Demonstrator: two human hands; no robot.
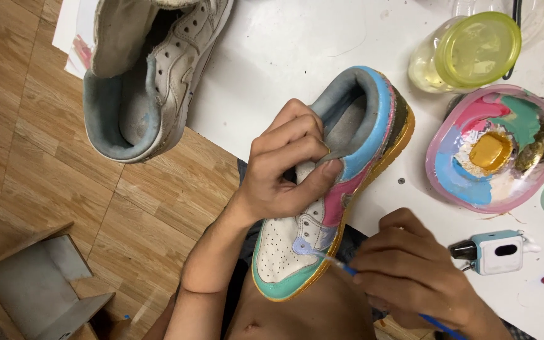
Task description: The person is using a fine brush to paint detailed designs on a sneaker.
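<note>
Item: painted sneaker (328,189), held at the near edge of the white worktop (297,50), heel resting on the top, toe hanging past the edge over my lap. My left hand (284,167) was closed around the collar and tongue, thumb pressed on the pink side panel, steadying it. My right hand (410,271) was pinched shut on a blue-handled fine brush (347,269), its tip touching the lilac patch by the lace holes. Step, as I judged it: detail painting of the side panel, with teal toe trim, gold sole edge, pink and blue quarters already coloured and the perforated toe box bare white. The next stroke would have called for a steady grip and a light tip to keep lilac off the white. Also present: unpainted grey-white sneaker (152,75) at the far left corner, overhanging the edge; paint-smeared palette dish (495,148) toward the right edge; yellow-lidded jar (467,50) behind it; small white device (495,250) near the right edge.
</note>
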